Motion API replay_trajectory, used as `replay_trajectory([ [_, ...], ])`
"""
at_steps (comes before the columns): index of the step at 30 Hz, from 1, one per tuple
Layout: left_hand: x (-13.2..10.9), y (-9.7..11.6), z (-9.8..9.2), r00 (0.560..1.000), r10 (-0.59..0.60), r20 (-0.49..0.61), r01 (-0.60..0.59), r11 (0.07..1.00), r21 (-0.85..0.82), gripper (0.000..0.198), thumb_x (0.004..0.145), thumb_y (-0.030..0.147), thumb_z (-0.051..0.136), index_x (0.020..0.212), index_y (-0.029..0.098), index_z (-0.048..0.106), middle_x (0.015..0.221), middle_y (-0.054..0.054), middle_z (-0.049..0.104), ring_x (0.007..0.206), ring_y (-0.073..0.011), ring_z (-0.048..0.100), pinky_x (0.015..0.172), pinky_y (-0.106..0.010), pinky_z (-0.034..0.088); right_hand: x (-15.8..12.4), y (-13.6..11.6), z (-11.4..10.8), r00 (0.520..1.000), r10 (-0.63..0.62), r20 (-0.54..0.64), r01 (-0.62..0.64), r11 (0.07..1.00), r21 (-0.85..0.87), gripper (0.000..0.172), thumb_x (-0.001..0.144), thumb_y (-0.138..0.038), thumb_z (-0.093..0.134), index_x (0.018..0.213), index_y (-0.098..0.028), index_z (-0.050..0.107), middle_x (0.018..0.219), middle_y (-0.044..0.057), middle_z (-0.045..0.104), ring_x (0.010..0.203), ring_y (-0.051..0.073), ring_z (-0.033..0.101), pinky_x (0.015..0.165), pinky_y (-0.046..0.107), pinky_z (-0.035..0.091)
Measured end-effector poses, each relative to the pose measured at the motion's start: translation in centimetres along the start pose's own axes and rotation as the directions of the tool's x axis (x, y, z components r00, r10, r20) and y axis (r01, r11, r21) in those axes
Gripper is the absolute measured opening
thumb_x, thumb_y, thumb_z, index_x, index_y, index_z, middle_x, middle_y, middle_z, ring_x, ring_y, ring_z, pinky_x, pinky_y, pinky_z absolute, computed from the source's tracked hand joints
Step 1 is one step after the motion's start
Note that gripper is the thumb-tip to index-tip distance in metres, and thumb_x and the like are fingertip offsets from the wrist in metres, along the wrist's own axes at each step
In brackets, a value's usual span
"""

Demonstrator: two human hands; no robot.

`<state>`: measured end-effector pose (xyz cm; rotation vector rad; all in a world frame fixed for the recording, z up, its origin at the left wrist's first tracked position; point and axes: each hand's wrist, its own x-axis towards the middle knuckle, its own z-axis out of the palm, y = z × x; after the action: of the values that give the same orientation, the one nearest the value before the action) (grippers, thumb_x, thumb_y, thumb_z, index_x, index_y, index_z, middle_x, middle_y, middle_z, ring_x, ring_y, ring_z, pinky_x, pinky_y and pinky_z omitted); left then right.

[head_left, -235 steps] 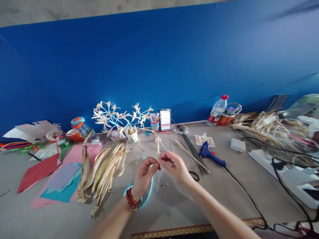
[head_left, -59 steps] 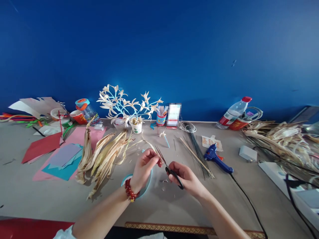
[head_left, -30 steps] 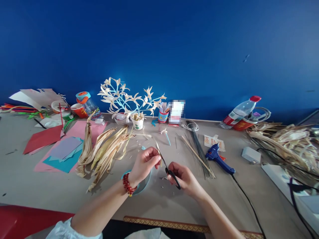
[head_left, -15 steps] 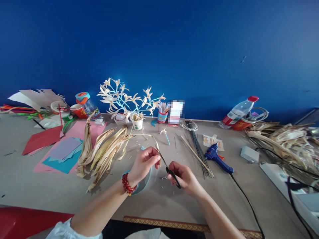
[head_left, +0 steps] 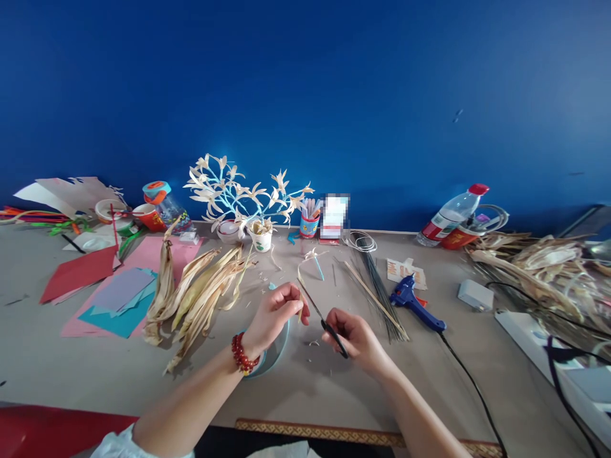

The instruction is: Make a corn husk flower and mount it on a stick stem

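Note:
My left hand [head_left: 279, 315], with a red bead bracelet at the wrist, pinches a thin strip of corn husk [head_left: 300, 312] between thumb and fingers. Black-handled scissors [head_left: 335, 338] are in my right hand [head_left: 351, 337], their blades pointing up and left beside the strip. Beneath my left wrist is a round bluish bowl [head_left: 279, 355], partly hidden. Small husk scraps [head_left: 314, 343] lie on the table between my hands. Beyond them rests a small husk flower with a blue stem [head_left: 319, 266].
Dried husks [head_left: 210, 286] and coloured papers [head_left: 119, 299] lie left. Behind stands a cup of husk flowers [head_left: 260, 236]. To the right are dark wires [head_left: 377, 286], a blue glue gun [head_left: 417, 304] with its cord, a tilted bottle [head_left: 449, 216] and a power strip [head_left: 539, 356].
The husk strip, stretched away to the left behind my hand before, now stands up and curves right above my left fingers. The scissor blades have moved slightly away from it.

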<state>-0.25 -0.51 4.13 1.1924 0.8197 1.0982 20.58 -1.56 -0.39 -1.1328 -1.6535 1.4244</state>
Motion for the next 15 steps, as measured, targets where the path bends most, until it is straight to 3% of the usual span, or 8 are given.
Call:
replay_trajectory([
  [5, -0.1, -0.5, 0.3, 0.987, -0.122, 0.102, 0.122, 0.992, 0.006, 0.011, 0.084, 0.025, 0.060, 0.078, 0.019, 0.052, 0.067, 0.002, 0.060, 0.054, -0.0121, 0.061, 0.056, -0.026, 0.049, 0.0, -0.9, 0.0, 0.990, -0.068, -0.124, 0.089, 0.980, 0.175, 0.037, 0.073, -0.046, 0.080, 0.083, -0.020, 0.055, 0.078, 0.002, 0.064, 0.066, 0.014, 0.055, 0.059, 0.025, 0.042],
  [9, -0.2, -1.3, 0.8, 0.972, -0.204, 0.121, 0.192, 0.976, 0.099, 0.016, 0.081, 0.026, 0.066, 0.077, 0.018, 0.052, 0.061, 0.006, 0.051, 0.051, -0.0092, 0.057, 0.051, -0.021, 0.044, 0.1, -1.4, 0.3, 0.965, -0.148, -0.218, 0.190, 0.964, 0.185, 0.033, 0.073, -0.036, 0.080, 0.092, -0.021, 0.057, 0.094, 0.006, 0.069, 0.076, 0.016, 0.060, 0.065, 0.026, 0.046],
  [15, 0.1, -2.0, 0.8, 0.968, -0.207, 0.144, 0.184, 0.970, 0.158, 0.010, 0.080, 0.021, 0.064, 0.077, 0.017, 0.055, 0.067, 0.005, 0.053, 0.062, -0.0096, 0.058, 0.060, -0.021, 0.047, 0.3, -0.9, 0.8, 0.944, -0.176, -0.279, 0.198, 0.979, 0.054, 0.026, 0.069, -0.021, 0.074, 0.084, -0.022, 0.053, 0.077, 0.001, 0.065, 0.065, 0.014, 0.056, 0.062, 0.025, 0.047],
])
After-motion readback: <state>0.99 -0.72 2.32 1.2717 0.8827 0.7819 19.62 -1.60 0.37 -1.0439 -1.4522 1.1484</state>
